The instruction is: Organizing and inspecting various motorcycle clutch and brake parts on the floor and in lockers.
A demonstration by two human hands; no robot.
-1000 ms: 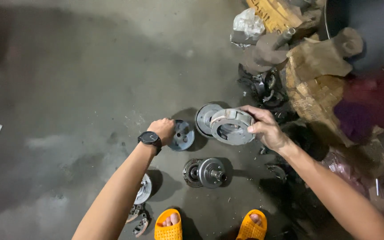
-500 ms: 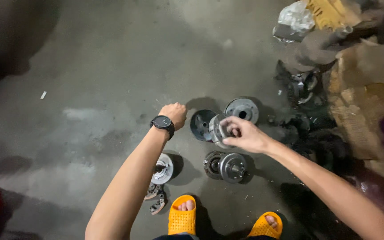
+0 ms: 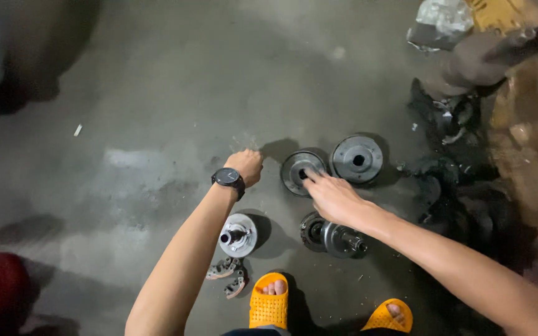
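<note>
The concrete floor (image 3: 157, 93) fills most of the frame, with a dark heap of greasy parts and rags (image 3: 468, 143) down the right edge. That heap now sits farther to the right than it did a second ago, since the view has swung left and downward.

At centre right lie two round metal discs side by side. The grey hub disc (image 3: 357, 159), at upper right of centre, rests flat on the floor and nothing touches it; a second ago a similar round part was held up in the right hand. The dished disc (image 3: 302, 171) just left of it is the one now being handled. The right hand (image 3: 334, 198) has let go of the lifted part, its fingers (image 3: 314, 177) spread and released, tips resting on that disc's middle.

Below, a shaft assembly (image 3: 337, 236) lies on its side, and a small flanged hub (image 3: 238, 233) stands lower centre.

The left hand (image 3: 245, 165), wristwatch (image 3: 228, 179) on, stays clenched in a fist on the floor, holding nothing visible.
</note>
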